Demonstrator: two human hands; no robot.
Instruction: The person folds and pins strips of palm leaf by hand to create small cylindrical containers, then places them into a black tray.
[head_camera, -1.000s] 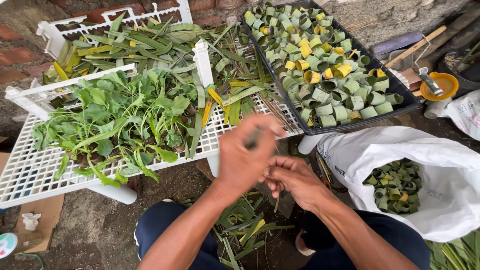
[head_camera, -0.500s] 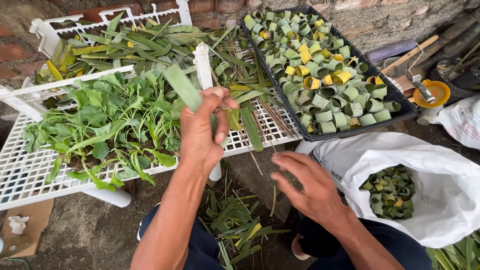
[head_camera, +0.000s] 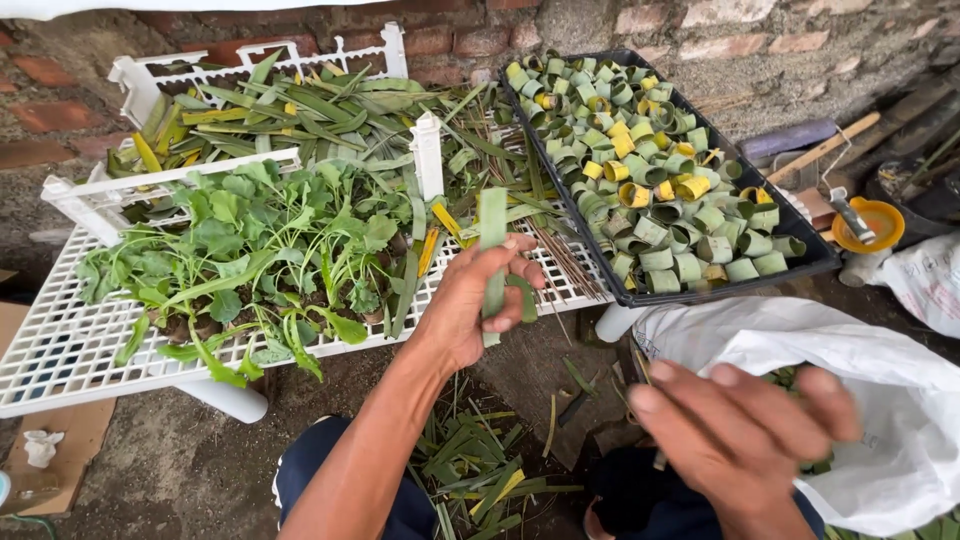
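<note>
the left hand (head_camera: 470, 305) is closing its fingers around a long flat green leaf strip (head_camera: 492, 262), standing it upright at six o'clock of the white slatted plastic rack (head_camera: 60, 345). the right hand (head_camera: 745, 440), blurred, is hanging open and empty at five o'clock. the strip is being readied; it calls for the free hand's grip.

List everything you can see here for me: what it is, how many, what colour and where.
Flat green leaf strip: one, green, upright in the left hand.
White plastic lattice racks: two, white, left and centre.
Leafy green seedlings: a heap, green, on the near rack.
Long cut leaves: a pile, green and yellow, on the far rack.
Black shallow tray: one, black, upper right.
Rolled leaf rings: many, green and yellow, filling the tray.
White plastic sack: one, white, lower right.
Orange round dish: one, orange, far right.
Leaf offcuts: scattered, green, on the ground.
Left hand: grip closed on the strip.
Right hand: blurred, fingers spread, over the sack.
</note>
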